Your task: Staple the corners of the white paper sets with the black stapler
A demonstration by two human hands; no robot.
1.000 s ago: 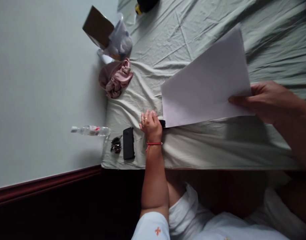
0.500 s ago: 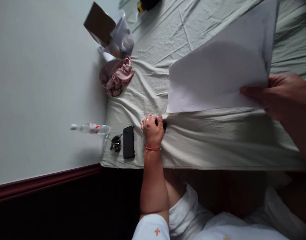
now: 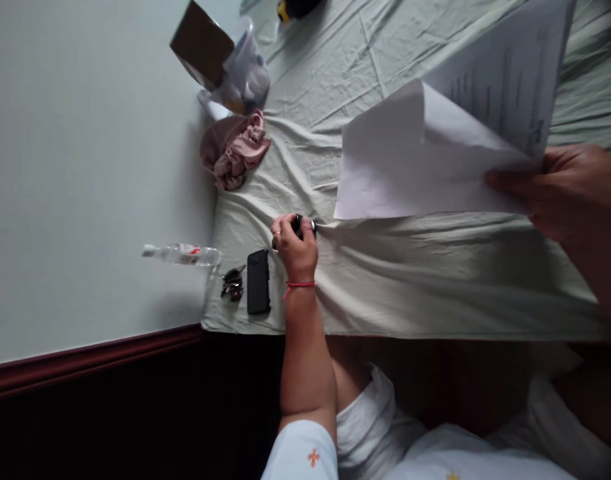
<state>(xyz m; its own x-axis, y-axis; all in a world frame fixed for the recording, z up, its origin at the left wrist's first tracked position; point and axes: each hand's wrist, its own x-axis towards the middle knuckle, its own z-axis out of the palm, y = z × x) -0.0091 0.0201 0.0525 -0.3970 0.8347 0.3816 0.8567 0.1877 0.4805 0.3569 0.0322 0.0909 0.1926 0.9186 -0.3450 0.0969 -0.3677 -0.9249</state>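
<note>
My left hand, with a ring and a red cord at the wrist, is closed around a small black object with a shiny end, on or just above the cloth. Most of that object is hidden by my fingers, so its kind cannot be made out. On the right, my right hand pinches sheets of paper along their near edge, thumb on top. The top sheet's corner is folded back, and a printed page shows beneath. A black phone lies left of my left hand.
A bunch of keys and a clear plastic bottle are near the wall. Beyond them are a pink cloth, a clear container and a brown cardboard box. A yellow-and-black item sits at the far edge of view.
My left hand has moved slightly away from me and left with the black object. The top sheet's far part has curled back, uncovering print. My right hand keeps its grip.
</note>
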